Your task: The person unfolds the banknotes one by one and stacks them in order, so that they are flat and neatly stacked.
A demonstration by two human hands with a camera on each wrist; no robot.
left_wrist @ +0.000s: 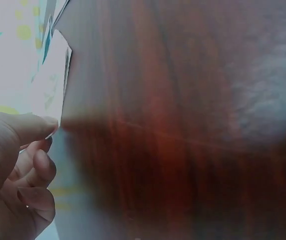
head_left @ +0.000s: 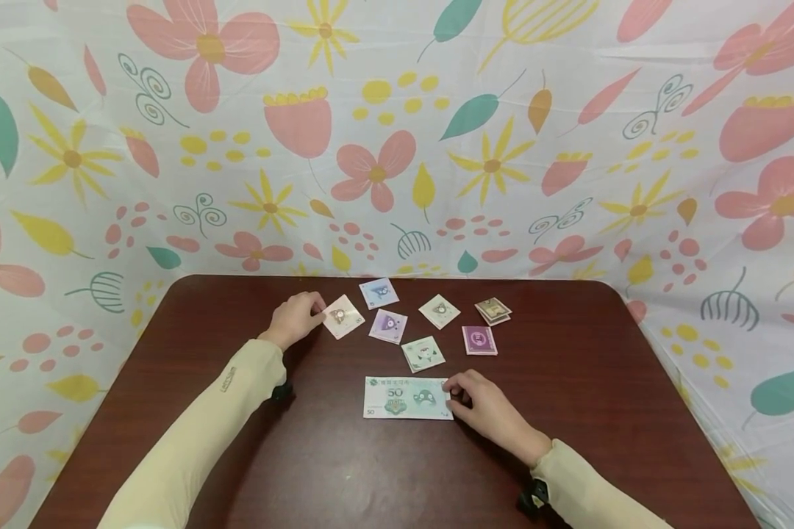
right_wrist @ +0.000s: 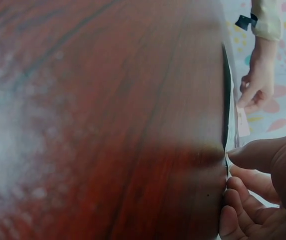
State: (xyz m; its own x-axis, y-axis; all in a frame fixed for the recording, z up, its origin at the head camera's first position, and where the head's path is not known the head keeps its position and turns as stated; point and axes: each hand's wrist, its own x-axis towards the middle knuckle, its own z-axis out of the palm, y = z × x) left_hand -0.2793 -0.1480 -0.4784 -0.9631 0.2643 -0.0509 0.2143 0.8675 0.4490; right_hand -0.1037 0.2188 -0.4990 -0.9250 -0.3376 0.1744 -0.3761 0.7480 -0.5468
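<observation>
My left hand (head_left: 294, 321) is at the back left of the group of notes. Its thumb and forefinger pinch the left corner of a folded cream banknote (head_left: 342, 317) with a brown cartoon figure; in the left wrist view the thumb lies over the paper (left_wrist: 53, 82). My right hand (head_left: 492, 413) pinches the right edge of a flat, pale green 50 banknote (head_left: 406, 398) with a cartoon penguin. Seen from the right wrist, that note (right_wrist: 227, 100) is a thin dark-edged strip, with thumb and forefinger at its near end.
Behind the 50 note lie several folded notes: blue (head_left: 379, 293), lilac (head_left: 388, 325), green (head_left: 423, 354), cream (head_left: 440, 311), brown (head_left: 492, 311) and purple (head_left: 479, 340). They rest on a dark brown table (head_left: 344, 477). A flower-printed cloth (head_left: 397, 110) hangs behind it.
</observation>
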